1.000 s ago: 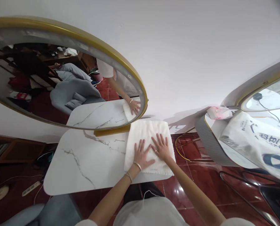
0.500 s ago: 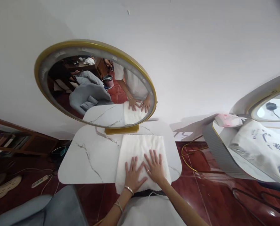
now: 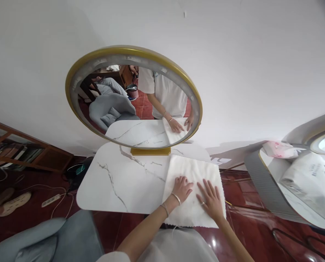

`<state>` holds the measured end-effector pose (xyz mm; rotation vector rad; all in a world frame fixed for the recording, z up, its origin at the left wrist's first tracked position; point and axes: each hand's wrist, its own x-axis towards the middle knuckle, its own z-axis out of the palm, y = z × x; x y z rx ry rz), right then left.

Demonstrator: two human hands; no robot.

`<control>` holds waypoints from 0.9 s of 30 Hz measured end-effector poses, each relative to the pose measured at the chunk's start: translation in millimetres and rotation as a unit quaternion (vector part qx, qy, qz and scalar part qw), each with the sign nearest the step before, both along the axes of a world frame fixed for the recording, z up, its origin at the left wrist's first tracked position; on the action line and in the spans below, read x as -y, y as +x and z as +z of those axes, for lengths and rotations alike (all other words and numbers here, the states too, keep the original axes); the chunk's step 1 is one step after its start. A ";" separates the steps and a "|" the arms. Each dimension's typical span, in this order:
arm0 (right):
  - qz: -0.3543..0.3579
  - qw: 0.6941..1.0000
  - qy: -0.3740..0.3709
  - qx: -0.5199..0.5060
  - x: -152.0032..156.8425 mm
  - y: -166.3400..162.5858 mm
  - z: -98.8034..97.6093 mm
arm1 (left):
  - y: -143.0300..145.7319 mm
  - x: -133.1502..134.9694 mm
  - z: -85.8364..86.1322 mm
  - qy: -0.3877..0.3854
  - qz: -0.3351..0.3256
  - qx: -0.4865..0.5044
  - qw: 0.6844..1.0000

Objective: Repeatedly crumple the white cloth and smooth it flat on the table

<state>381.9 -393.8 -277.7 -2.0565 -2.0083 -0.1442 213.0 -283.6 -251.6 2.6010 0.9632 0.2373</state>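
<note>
A white cloth with a scalloped edge (image 3: 194,167) lies flat over the right end of a white marble-patterned tabletop (image 3: 135,189), its front edge overhanging. My left hand (image 3: 182,190) rests on the cloth, its fingers a little bent and thumb out to the side. Beside it, my right hand (image 3: 212,202) presses flat on the cloth with fingers spread, a ring on one finger. Neither hand grips anything. Behind the cloth stands a round gold-framed mirror (image 3: 135,51), which reflects both hands and the cloth.
A grey chair (image 3: 77,236) stands at the front left. To the right, another table (image 3: 269,189) carries a pink-and-white pack (image 3: 280,149) and a white printed bag (image 3: 310,178). A power strip (image 3: 51,200) and cables lie on the red floor, near a bookshelf (image 3: 28,145).
The cloth has shifted right along the tabletop, with both hands on it. My left hand's fingers have gone from spread to more bent. The view has turned slightly left.
</note>
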 end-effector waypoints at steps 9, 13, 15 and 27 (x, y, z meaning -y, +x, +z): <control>0.019 1.000 -0.024 0.005 -24.0 -44.5 2.8 | -56.9 -5.9 -15.5 0.039 0.037 0.028 0.998; 0.071 0.994 -0.040 -0.069 -75.5 -83.8 7.4 | -120.4 -36.6 0.1 -0.012 0.121 0.009 0.993; 0.048 0.991 -0.039 -0.121 -107.9 -89.3 10.9 | -144.0 -62.7 7.7 -0.036 0.187 0.005 0.982; -0.042 0.984 -0.015 -0.171 -174.8 -80.1 18.9 | -180.0 -136.0 19.2 -0.018 0.365 0.035 0.930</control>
